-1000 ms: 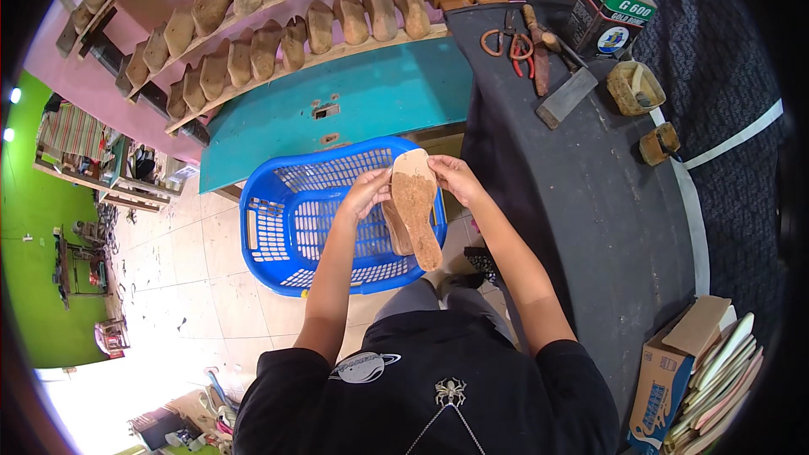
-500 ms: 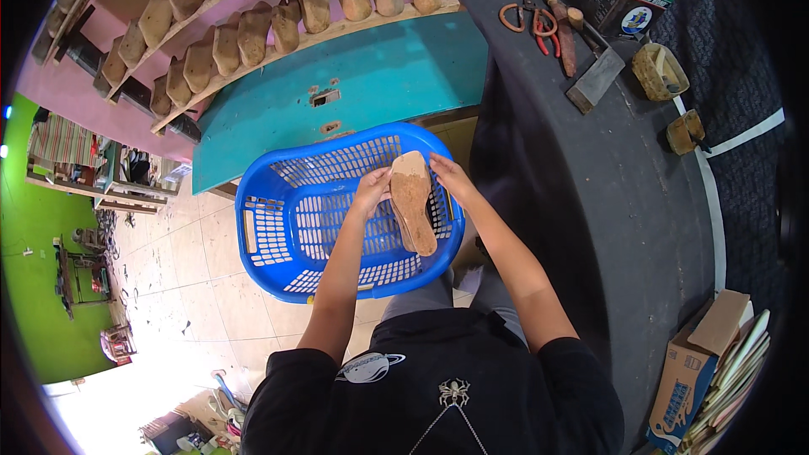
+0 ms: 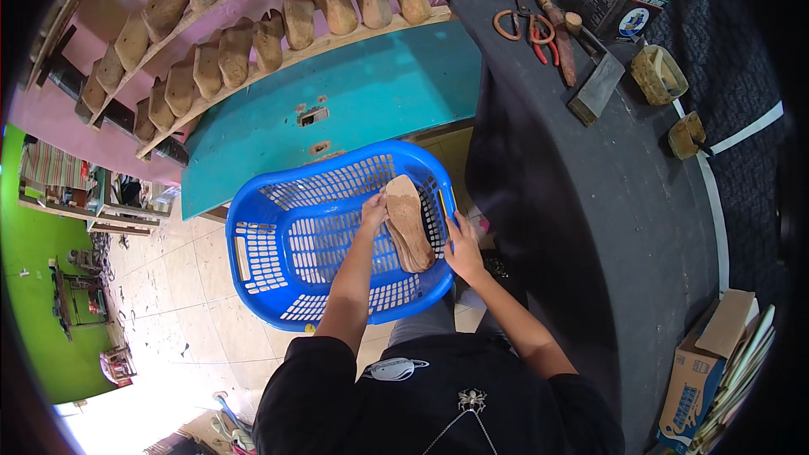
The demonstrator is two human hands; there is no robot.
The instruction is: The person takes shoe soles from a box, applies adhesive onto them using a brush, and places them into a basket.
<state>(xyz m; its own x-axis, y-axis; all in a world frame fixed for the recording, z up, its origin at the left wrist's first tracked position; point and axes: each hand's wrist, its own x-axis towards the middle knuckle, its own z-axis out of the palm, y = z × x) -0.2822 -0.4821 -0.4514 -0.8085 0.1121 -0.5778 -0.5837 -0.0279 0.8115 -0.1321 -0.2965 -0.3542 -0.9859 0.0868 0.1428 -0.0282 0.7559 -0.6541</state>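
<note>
Shoe lasts [image 3: 299, 20] on wooden shelves [image 3: 358, 40]

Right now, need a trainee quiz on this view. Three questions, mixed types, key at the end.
1. Multiple choice. Where is the right grip?
A) At the rim of the basket
B) On a pair of scissors
C) Behind the person's back

2. True or false: the left grip holds the soles.

3. Short answer: which is nearer the person, the tin or the box?

Key:
1. A, at the basket's rim.
2. True; it has them by one edge.
3. The box; the tin stands at the far end of the table.
</note>
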